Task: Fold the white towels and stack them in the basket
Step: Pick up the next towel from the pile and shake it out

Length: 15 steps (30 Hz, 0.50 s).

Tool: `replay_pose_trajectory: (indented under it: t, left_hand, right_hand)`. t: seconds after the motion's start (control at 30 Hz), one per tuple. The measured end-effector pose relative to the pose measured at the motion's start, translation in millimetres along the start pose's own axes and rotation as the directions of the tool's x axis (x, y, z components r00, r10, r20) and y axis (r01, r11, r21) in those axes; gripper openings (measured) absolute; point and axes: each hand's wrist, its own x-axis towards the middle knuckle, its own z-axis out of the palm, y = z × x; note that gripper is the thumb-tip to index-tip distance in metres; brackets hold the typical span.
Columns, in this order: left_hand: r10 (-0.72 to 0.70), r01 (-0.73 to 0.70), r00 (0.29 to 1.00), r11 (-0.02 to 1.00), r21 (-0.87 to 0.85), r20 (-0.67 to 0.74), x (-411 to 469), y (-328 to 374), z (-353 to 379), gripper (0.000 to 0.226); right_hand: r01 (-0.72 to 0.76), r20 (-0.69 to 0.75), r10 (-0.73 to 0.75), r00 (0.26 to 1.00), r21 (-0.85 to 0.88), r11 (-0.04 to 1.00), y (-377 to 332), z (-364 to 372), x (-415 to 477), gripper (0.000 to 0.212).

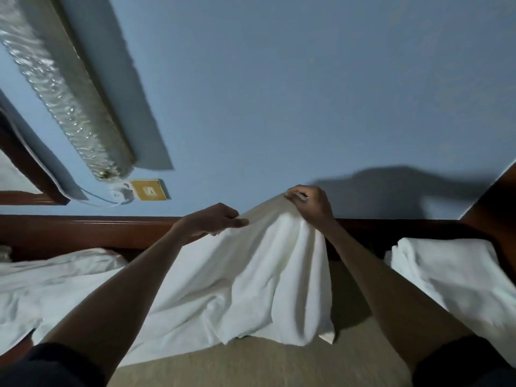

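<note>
A white towel [251, 277] hangs lifted above the beige bed surface [279, 364], its lower part draping onto the bed. My right hand [310, 205] grips its upper edge at the highest point. My left hand [215, 220] pinches the same edge a little lower and to the left. More loose white towels [55, 289] lie crumpled on the left of the bed. A folded white towel stack [452, 272] sits at the right. No basket is in view.
A dark wooden headboard [83, 230] runs behind the bed below a blue wall [307, 93]. A wall socket [149, 189] with a white plug and cable sits at the left. A wooden piece [497, 202] rises at the right edge.
</note>
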Motion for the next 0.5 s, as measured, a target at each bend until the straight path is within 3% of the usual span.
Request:
replay_pose_trajectory:
  t: [0.1, 0.2, 0.27, 0.33, 0.4, 0.5]
  left_hand:
    - [-0.011, 0.011, 1.0, 1.0, 0.011, -0.001, -29.7, 4.6, -13.3, 0.05]
    - [0.084, -0.078, 0.994, 0.994, 0.081, -0.075, -52.2, 15.1, -22.7, 0.044]
    - [0.163, -0.155, 0.979, 0.985, 0.072, -0.124, -62.5, 25.6, -26.2, 0.04]
    - [0.218, -0.222, 0.966, 0.975, -0.016, -0.139, -73.2, 39.1, -28.0, 0.036]
    - [0.281, -0.288, 0.953, 0.956, -0.054, -0.115, -84.4, 55.6, -28.6, 0.031]
    - [0.34, -0.34, 0.94, 0.94, -0.004, -0.028, -98.9, 77.3, -30.0, 0.027]
  right_hand:
    - [-0.064, -0.141, 0.054, 0.989, -0.067, 0.996, -17.0, -33.5, -1.0, 0.021]
    - [-0.122, -0.184, 0.09, 0.979, -0.168, 0.978, -33.9, -51.2, -13.1, 0.015]
    - [-0.081, -0.068, 0.068, 0.995, -0.215, 0.973, -50.8, -51.7, -24.1, 0.014]
    - [0.005, 0.175, 0.029, 0.984, -0.192, 0.981, -69.8, -46.8, -38.3, 0.038]
    - [0.075, 0.388, -0.026, 0.921, -0.111, 0.991, -90.0, -40.3, -53.4, 0.061]
    - [0.063, 0.52, -0.123, 0.845, 0.131, 0.989, -110.7, -34.0, -74.1, 0.046]
